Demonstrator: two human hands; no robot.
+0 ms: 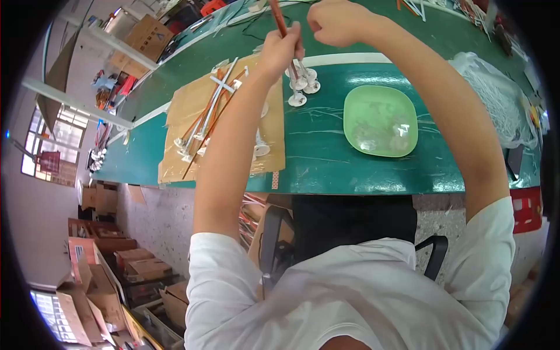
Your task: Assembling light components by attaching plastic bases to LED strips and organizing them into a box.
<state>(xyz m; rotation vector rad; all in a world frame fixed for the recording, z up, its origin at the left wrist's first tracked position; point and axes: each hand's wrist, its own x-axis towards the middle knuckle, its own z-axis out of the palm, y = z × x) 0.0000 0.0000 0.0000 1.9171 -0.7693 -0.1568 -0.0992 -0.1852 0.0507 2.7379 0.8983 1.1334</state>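
My left hand point(280, 51) is wrapped round a bundle of thin reddish-brown sticks point(279, 17). White disc-shaped ends point(298, 81) hang out below the hand, over the green table. To the right of it, my right hand point(337, 24) is curled closed in the air, and whatever its fingers may hold is hidden. Under my left forearm lies a sheet of brown cardboard point(181, 122). More orange and white sticks point(209, 119) with white ends are spread on it, partly covered by the arm. A light green square dish point(380, 99) with small clear pieces sits nearer to me.
A clear plastic bag point(496, 99) of white strands stands at the right, with a dark phone-like object point(514, 162) near it. Green table point(326, 175) runs across in front of me. A cardboard box point(146, 39) is at the far left; more boxes point(146, 268) stand on the floor.
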